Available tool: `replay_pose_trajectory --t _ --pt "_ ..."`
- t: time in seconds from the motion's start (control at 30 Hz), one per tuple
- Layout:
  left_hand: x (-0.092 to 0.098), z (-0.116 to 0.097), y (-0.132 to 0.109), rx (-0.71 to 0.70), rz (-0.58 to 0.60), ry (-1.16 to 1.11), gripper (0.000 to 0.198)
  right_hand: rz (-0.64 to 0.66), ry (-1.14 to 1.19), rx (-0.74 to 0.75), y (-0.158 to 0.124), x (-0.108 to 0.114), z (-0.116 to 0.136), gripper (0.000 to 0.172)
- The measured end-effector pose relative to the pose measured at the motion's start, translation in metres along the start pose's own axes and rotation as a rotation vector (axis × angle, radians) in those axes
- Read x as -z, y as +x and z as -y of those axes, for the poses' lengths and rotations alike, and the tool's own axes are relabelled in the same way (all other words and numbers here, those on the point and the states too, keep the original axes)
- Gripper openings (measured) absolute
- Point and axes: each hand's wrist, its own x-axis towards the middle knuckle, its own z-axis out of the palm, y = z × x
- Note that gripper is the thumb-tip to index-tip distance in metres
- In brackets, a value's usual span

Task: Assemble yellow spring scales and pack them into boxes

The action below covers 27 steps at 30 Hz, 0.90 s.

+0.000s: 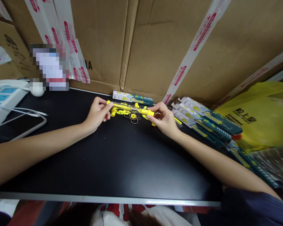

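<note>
A slim yellow tube-shaped tool (pixel 126 107) with a see-through, partly metallic middle lies across both hands, roughly level. My left hand (pixel 97 113) pinches its left end between thumb and fingers. At the other end, my right hand (pixel 164 119) grips the yellow tip with thumb and fingertips. Just behind and below the tool, loose yellow plastic parts (pixel 120 112) rest on the black table (pixel 122 163). Among them are a small yellow ring (pixel 133 116) and a bent wire piece (pixel 135 121). Some of these parts are hidden by the tool and my fingers.
One printed box (pixel 133 98) lies behind the parts; several similar boxes (pixel 202 117) are stacked right. A yellow plastic bag (pixel 261 116) is farther right. Left are a white power strip (pixel 7 94), cables and a dark phone-like device (pixel 11 130). Large cardboard boxes (pixel 103 47) wall the back.
</note>
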Motion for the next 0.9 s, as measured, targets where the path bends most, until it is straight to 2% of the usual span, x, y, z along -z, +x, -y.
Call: replay_pose_trajectory --t 0.23,0.5,0.73,0.9 --pt "-0.0014 -0.0009 -0.0003 0.015 -0.006 0.000 0.024 0.047 0.186 -0.097 -0.0027 -0.0059 0.0006 0.035" --pt "-0.0010 -0.0015 -0.0008 0.007 -0.005 0.009 0.024 0.080 0.170 -0.135 -0.0023 -0.0039 0.0030 0.032" --pt "-0.0009 -0.0012 0.0001 0.007 -0.007 -0.003 0.024 -0.002 0.004 -0.023 -0.0010 -0.0015 0.0032 0.025" --pt "-0.0020 -0.0029 -0.0010 0.029 -0.021 0.003 0.023 0.004 0.010 0.001 -0.0009 -0.0013 0.0020 0.022"
